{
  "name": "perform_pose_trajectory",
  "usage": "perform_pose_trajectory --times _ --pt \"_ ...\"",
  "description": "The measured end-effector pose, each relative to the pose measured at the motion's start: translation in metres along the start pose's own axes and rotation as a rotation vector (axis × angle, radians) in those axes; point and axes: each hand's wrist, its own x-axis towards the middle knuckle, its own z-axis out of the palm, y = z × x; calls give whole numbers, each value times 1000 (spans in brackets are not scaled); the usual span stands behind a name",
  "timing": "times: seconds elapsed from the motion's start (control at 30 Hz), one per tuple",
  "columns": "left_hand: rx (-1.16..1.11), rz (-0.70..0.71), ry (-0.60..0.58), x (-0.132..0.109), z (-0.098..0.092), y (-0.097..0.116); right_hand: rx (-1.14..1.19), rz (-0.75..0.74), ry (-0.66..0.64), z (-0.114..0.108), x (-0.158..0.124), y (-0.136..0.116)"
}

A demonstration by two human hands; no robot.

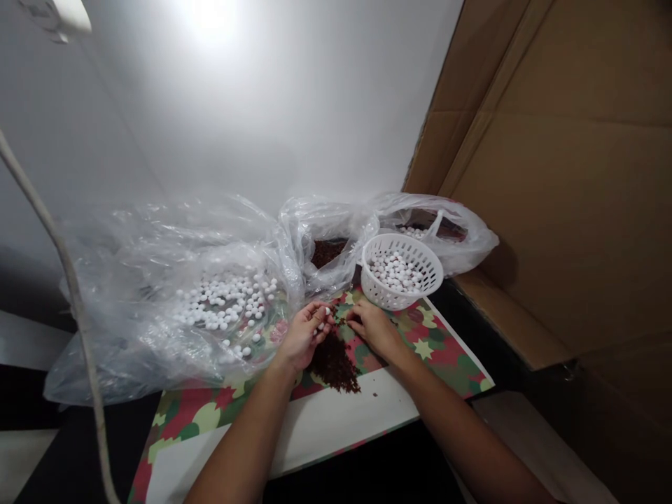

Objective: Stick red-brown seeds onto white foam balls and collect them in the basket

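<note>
White balls point(328, 311) are pinched by the fingertips of the left hand point(309, 332). The right hand point(372, 327) is held at three o'clock from it, fingers curled; whether anything is gripped there cannot be told. Brown shreds point(336, 365) are heaped at five o'clock from the left hand. More balls are held in the white basket point(387, 297), at the right hand's one o'clock, and in clear plastic point(120, 294) at the left's ten.
</note>
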Motion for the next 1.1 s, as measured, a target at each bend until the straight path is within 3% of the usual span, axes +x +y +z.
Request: perform_pose_trajectory --times 0.17,0.27,0.4,0.5,0.6,0.77,1.1 --pt "-7 8 -28 1 -1 -2 67 44 23 -7 2 1" --pt "4 16 -13 1 -1 -4 439 121 90 -7 1 -6" --pt "28 32 12 3 -1 -6 952 184 47 -6 0 -17" --pt "59 30 32 4 0 -7 966 90 104 -8 0 -20" --pt "84 34 22 3 2 -7 973 8 82 -11 0 -22" --pt "118 42 23 2 3 -7 965 15 22 -15 -2 -25" --pt "146 75 79 3 4 -10 854 -15 96 -9 -2 -25"
